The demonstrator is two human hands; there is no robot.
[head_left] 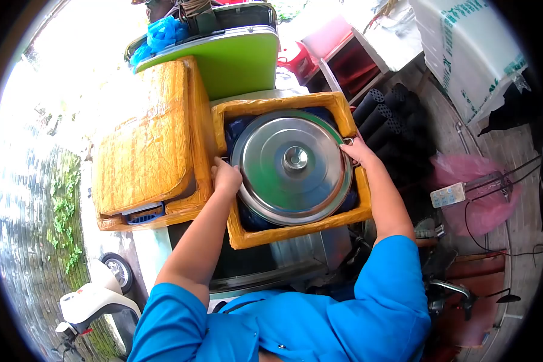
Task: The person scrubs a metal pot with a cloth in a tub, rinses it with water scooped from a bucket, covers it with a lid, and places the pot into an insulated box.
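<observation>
A round steel pot with a shiny lid (268,160) and a central knob (295,158) sits inside an open box wrapped in yellow-brown tape (301,233). Dark blue lining shows around the pot. My left hand (227,177) is closed at the pot's left side, where its fingers curl round a handle mostly hidden by them. On the right side, my right hand (357,151) grips the other metal handle, near the box's right wall.
Left of the pot stands a taped yellow box (142,136). Behind are a green panel (235,63) and blue plastic bag (161,35). Black perforated cylinders (383,117), a pink bag (473,181) and a white wrapped box (464,48) lie right. A white scooter (90,304) is lower left.
</observation>
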